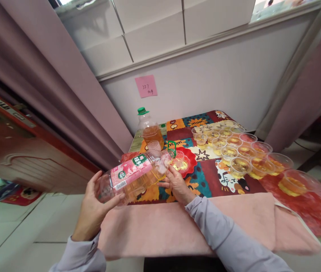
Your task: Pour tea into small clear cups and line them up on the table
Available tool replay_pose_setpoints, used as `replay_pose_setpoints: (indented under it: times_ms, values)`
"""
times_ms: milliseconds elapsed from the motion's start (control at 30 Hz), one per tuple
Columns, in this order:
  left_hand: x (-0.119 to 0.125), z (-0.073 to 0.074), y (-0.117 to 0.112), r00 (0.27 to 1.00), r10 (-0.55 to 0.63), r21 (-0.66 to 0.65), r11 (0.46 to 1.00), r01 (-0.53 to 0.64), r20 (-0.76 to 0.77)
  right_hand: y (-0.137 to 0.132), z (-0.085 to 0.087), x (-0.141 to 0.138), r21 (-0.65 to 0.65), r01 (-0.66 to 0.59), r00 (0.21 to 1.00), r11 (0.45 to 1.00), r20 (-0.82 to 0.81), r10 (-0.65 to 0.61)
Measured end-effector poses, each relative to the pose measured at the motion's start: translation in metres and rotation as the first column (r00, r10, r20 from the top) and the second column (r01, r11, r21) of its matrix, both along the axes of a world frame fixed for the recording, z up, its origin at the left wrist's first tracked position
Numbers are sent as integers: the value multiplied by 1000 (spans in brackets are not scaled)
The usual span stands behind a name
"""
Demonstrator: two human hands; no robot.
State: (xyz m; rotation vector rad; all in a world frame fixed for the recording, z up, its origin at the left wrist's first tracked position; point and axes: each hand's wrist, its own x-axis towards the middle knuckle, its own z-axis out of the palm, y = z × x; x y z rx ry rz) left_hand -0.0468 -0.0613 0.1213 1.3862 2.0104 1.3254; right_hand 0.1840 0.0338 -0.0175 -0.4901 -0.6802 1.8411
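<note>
At the left, the base end of a tilted, pink-labelled bottle (133, 172) is clasped by the left hand (95, 207), thumb and fingers spread wide around it, while behind the bottle a jug (152, 135) with a green cap is stood upright on a patterned tablecloth (209, 173). The bottle's neck end, directed toward a red scalloped dish (192, 160), is met by the fingers of the right hand (178, 186), though how firmly it is held there cannot be told. Farther right, clear cups (241, 166) partly filled with yellowish liquid are set out in rows.
</note>
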Motion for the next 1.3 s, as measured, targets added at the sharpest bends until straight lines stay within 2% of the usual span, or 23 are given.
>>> replay_pose_setpoints:
  times_ms: [300, 733, 1300]
  values:
    - [5, 4, 1, 1000, 8, -6, 1000, -8, 9, 0, 5, 2, 4, -21, 1000, 1000, -19, 21]
    - [10, 8, -1, 1000, 10, -38, 999, -10, -11, 0, 4, 2, 12, -17, 1000, 1000, -18, 17]
    - [6, 4, -2, 1000, 9, -29, 1000, -9, -28, 2, -2, 1, 32, -46, 999, 998, -23, 46]
